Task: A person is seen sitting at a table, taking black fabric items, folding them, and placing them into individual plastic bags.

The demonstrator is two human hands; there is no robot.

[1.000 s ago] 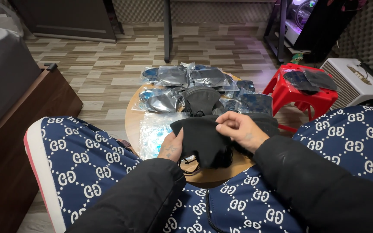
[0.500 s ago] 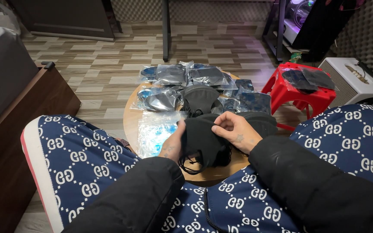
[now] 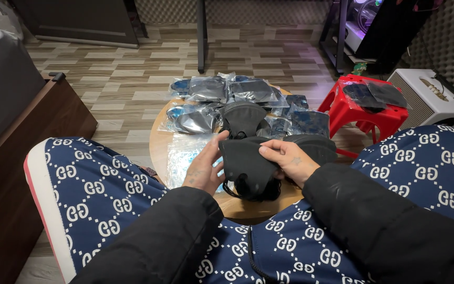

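Holding the black mask (image 3: 245, 163) low over the round tabletop (image 3: 158, 142) between your knees; your right hand (image 3: 290, 160) has its grip pinched closed on the right edge, your left hand (image 3: 203, 168) clamps the left edge; its long axis runs hand to hand, ear loops dangling toward you.

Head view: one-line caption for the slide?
Seated person's left hand and right hand hold a black face mask over a round wooden table of bagged masks.
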